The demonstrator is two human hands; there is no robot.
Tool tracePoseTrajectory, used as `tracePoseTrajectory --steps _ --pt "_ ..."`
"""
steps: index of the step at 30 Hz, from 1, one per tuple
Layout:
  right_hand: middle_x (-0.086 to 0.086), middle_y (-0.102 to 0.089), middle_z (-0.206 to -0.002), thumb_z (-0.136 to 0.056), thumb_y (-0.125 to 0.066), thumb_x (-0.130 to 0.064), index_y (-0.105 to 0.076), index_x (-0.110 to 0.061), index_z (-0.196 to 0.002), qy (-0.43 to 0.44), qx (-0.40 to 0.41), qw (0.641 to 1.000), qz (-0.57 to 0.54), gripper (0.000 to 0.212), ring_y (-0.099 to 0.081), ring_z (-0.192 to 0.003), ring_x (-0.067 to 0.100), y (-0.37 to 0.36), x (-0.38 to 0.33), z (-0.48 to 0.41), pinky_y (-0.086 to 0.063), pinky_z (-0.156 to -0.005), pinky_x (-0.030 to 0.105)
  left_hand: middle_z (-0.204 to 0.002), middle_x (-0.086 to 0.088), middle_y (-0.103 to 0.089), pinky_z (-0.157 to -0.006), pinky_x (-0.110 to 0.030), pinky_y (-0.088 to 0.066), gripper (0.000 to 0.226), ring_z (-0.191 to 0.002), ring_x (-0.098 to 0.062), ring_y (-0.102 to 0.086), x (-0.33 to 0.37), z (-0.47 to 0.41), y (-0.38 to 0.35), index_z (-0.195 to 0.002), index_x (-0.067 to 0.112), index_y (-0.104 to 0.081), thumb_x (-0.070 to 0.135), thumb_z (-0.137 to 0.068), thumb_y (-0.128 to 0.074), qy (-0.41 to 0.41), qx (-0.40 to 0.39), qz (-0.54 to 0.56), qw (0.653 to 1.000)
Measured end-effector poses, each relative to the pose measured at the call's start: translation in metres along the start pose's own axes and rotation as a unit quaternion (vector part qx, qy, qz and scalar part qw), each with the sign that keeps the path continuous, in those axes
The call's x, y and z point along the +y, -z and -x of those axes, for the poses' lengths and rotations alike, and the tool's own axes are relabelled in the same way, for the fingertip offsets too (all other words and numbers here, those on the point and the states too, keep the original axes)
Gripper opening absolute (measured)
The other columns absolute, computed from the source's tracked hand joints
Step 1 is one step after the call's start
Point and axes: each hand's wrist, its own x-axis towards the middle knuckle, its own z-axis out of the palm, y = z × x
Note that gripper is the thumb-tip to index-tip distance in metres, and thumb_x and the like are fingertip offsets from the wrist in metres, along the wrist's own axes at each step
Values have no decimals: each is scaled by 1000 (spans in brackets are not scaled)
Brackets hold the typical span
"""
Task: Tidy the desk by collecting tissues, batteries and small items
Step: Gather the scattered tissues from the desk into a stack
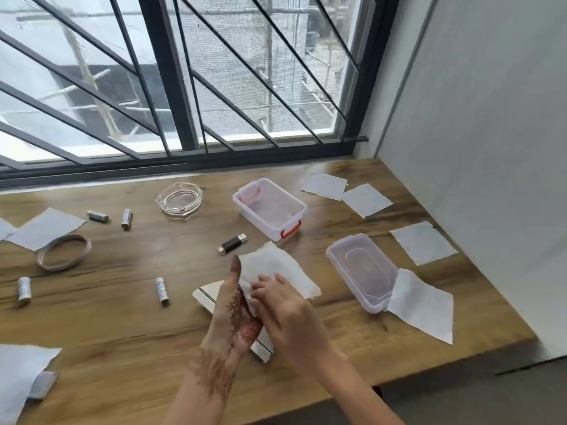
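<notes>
Both hands hold one white tissue above the desk's middle. My left hand, marked with henna, grips its near edge from the left, and my right hand pinches it from the right. Beneath them lies a flat white box. An open clear box with red latches stands behind, its lid to the right. Several batteries lie around: one near my left hand, others further left. A black USB stick lies beyond the tissue.
Loose tissues lie at the right and left. A glass ashtray and a tape ring sit on the wooden desk. A barred window runs behind; a wall bounds the right.
</notes>
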Motion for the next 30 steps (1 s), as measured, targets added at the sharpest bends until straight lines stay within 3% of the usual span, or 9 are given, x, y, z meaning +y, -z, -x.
tracePoseTrajectory --steps 2,4,8,13,17,20,23,26,30 --pt "9 -65 -116 -97 -43 -25 -63 -6 -106 -11 -20 1000 -13 29 -55 -117 16 7 1 6 -32 -110 27 -74 -13 -66 -55 -26 -57 47 -63 -20 -69 -6 1 -2 -90 -3 -60 41 -77 -63 15 -17 -20 1000" --pt "9 -65 -117 -97 -42 -28 -63 -5 -105 -31 -1 999 -25 32 -53 -119 14 18 3 11 -33 -109 27 -76 -16 -69 -51 -25 -56 33 -63 -21 -70 -14 0 -2 -89 -6 -64 25 -89 -51 5 -9 -33 999" --pt "3 -64 -115 -96 -44 -32 -62 -10 -105 -107 111 988 -16 30 -52 -115 5 49 23 24 -42 -99 16 -91 -16 -71 -51 -31 -56 29 -69 -22 -72 -23 -4 -8 -114 -3 -54 13 -95 -41 -54 40 -31 997" --pt "9 -51 -134 -88 -58 -24 -46 -13 -127 -289 172 938 80 42 -49 -125 22 87 75 69 -52 -91 34 -83 -8 -74 -49 -30 -56 30 -69 -18 -72 -23 -5 -9 -120 4 -52 16 -94 -44 -65 46 -60 995" --pt "10 -23 -153 -87 -62 -20 -17 -9 -146 -376 100 912 130 76 -18 -142 20 102 97 97 -29 -111 34 -82 -7 -74 -51 -30 -57 39 -70 -17 -72 -23 -5 -9 -122 2 -52 18 -87 -56 -51 43 -69 995" --pt "5 -7 -157 -93 -50 -31 -5 -11 -148 -415 30 897 151 74 -5 -144 16 102 101 101 -15 -116 32 -76 -7 -74 -49 -30 -57 50 -66 -16 -71 -27 -7 -12 -118 2 -53 19 -74 -69 -50 47 -91 993" --pt "8 -22 -153 -96 -46 -31 -22 -8 -146 -417 28 888 193 60 -18 -142 19 97 103 105 -20 -116 35 -73 -6 -74 -44 -28 -54 23 -62 -16 -71 -30 -15 -14 -111 4 -55 14 -92 -47 -33 55 -89 994" --pt "14 -52 -134 -91 -56 -17 -51 -2 -129 -391 87 885 236 41 -44 -129 26 91 107 109 -38 -106 41 -73 -5 -74 -44 -28 -54 17 -62 -16 -71 -34 -20 -18 -104 6 -59 14 -91 -50 -18 63 -106 992" --pt "15 -67 -112 -88 -60 -8 -64 1 -112 -388 158 882 215 26 -62 -110 26 96 110 108 -52 -92 37 -67 -5 -73 -41 -29 -53 13 -57 -17 -70 -43 -23 -25 -98 6 -58 13 -90 -51 -1 71 -118 991"
